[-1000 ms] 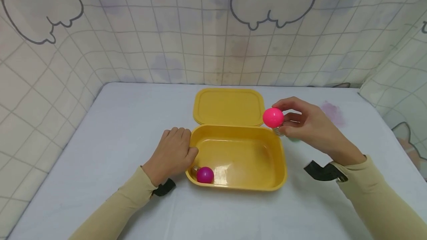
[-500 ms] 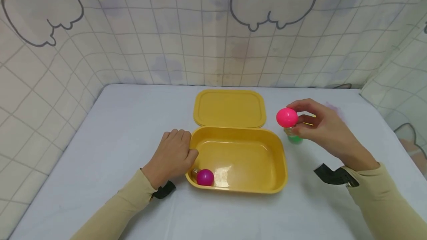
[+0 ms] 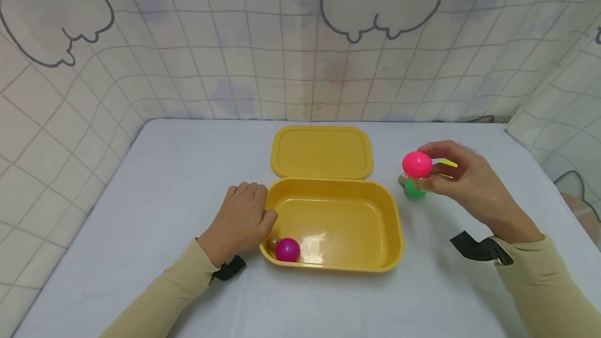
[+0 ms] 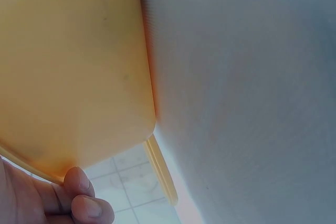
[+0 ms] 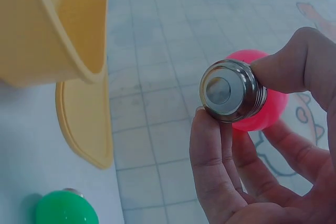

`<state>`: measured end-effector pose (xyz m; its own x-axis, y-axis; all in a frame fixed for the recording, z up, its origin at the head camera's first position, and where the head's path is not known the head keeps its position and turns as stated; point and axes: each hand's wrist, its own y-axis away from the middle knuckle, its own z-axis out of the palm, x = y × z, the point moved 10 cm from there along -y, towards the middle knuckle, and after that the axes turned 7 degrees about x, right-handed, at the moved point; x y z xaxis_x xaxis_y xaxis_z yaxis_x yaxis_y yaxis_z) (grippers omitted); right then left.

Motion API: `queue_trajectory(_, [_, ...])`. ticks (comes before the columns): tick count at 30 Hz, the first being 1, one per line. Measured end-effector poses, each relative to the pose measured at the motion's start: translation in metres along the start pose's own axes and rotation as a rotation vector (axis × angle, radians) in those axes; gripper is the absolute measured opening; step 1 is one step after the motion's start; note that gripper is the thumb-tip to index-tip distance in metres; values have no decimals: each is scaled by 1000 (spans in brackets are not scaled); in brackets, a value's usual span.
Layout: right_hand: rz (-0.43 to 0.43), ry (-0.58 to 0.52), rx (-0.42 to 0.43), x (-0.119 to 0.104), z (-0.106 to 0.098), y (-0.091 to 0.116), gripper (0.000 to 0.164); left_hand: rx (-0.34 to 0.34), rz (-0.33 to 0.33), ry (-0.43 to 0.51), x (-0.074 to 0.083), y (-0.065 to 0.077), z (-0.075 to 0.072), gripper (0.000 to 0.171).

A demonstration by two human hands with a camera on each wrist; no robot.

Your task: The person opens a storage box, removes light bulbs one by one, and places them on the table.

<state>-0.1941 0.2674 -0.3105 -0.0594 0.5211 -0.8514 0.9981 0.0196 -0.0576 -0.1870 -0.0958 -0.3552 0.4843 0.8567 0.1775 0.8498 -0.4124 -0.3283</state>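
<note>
My left hand [image 3: 238, 219] grips the left rim of a yellow plastic box [image 3: 347, 266], its fingertips [image 4: 93, 208] showing by the rim in the left wrist view. A purple light bulb [image 3: 287, 250] lies in the box's near left corner. Right of the box, my right hand [image 3: 469, 184] holds a pink light bulb [image 3: 417, 164] up over the table; in the right wrist view the thumb and fingers pinch it near its silver screw base [image 5: 231, 92]. Below it on the table lies a green light bulb [image 3: 414, 190], partly covered by the pink one in the head view.
Flat behind the box lies a yellow lid [image 3: 321, 152]. Something yellow [image 3: 448, 163] peeks out between the right hand's fingers. A white cloth covers the table [image 3: 188, 160], and a grid-patterned curtain [image 3: 263, 67] hangs around its back and sides.
The right hand has moved to the right with the pink bulb, away from the box's right rim. More of the green bulb now shows. The left hand has stayed on the rim.
</note>
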Motion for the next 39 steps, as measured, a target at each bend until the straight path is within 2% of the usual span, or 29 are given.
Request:
queue_trajectory(13, [13, 65, 71, 21, -17, 3, 47, -4, 1, -11, 0, 1, 1, 16])
queue_trajectory(24, [11, 104, 88, 34, -27, 2, 51, 10, 11, -11, 2, 1, -2, 15])
queue_trajectory(39, [83, 154, 153, 67, -55, -2, 55, 3, 10, -10, 2, 0, -1, 16])
